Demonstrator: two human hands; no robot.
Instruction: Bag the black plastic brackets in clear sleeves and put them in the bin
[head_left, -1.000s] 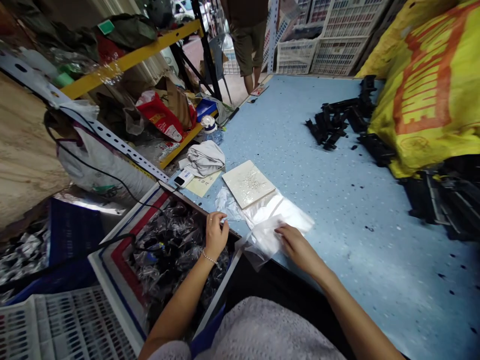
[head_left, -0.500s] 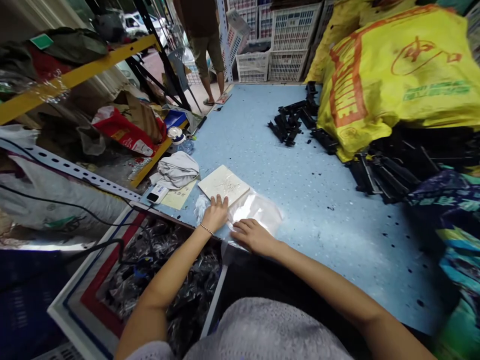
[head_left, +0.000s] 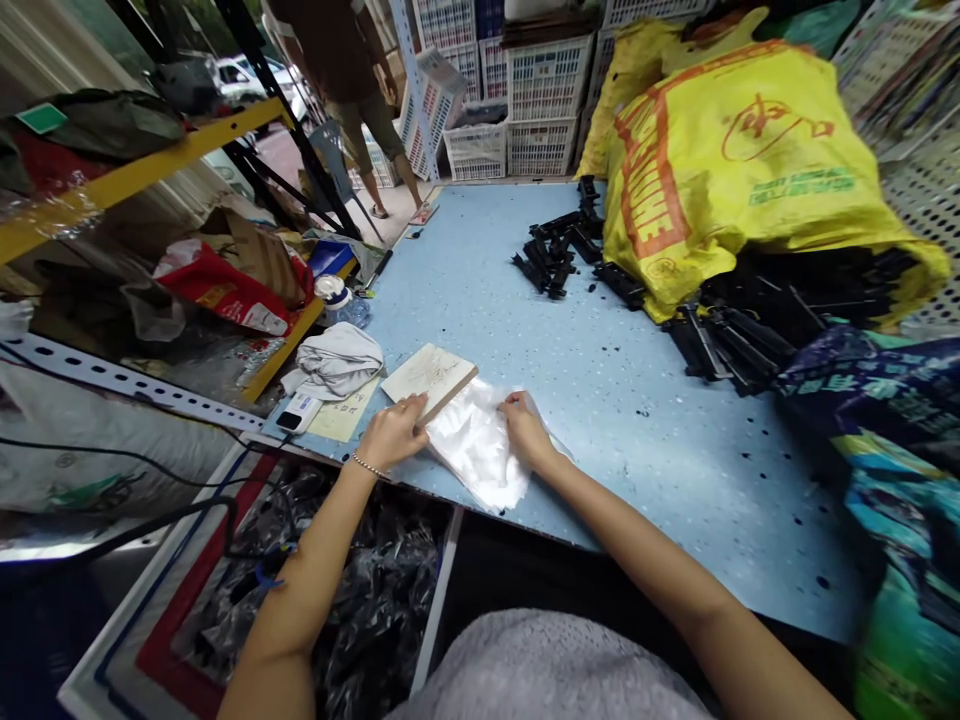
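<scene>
My left hand (head_left: 394, 432) grips the near-left edge of a pale square board (head_left: 429, 378), whose near side is tilted up a little. Thin white plastic bags (head_left: 480, 445) lie flat on the blue table (head_left: 592, 400), just right of the board and partly against its edge. My right hand (head_left: 525, 430) pinches the plastic at its right side, with thumb and fingertips together. A crumpled grey-white cloth (head_left: 341, 360) and a yellow paper (head_left: 341, 418) lie left of the board.
Black plastic parts (head_left: 551, 250) lie in a heap farther back, beside a large yellow sack (head_left: 742, 150) spilling more of them. A phone (head_left: 298, 413) and a bottle (head_left: 341, 300) are at the left. Below the edge is a bin of dark plastic (head_left: 375, 580). A person (head_left: 337, 60) stands beyond.
The board's near side has come up in my left hand. My right hand has moved from lying flat on the plastic to pinching its right side, and more white plastic shows. The view has shifted.
</scene>
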